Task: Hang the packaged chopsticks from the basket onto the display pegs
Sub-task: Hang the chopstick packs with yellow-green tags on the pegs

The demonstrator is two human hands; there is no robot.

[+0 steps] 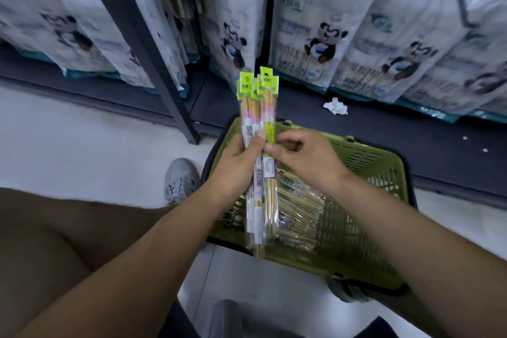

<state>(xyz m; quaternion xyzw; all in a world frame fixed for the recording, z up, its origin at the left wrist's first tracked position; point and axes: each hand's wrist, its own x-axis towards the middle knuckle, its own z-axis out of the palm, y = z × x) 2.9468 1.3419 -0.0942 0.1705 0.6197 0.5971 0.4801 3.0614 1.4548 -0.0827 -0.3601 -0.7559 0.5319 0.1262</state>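
Fingers (260, 136) of the left hand (238, 164) grip the packaged chopsticks (258, 107) upright above the basket (384, 162); the right hand (304, 156) pinches one pack. The basket sits on pale floor (82, 132), with panda bags (315, 35) shelved behind it.

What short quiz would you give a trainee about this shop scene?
1. True or false: the green basket has chopstick packs lying in it.
2. The header cards on the held bundle are: A red, B lime green, C blue.
3. Which hand grips the bundle, while the other pinches a single pack?
Key: 1 true; 2 B; 3 the left hand grips, the right hand pinches.
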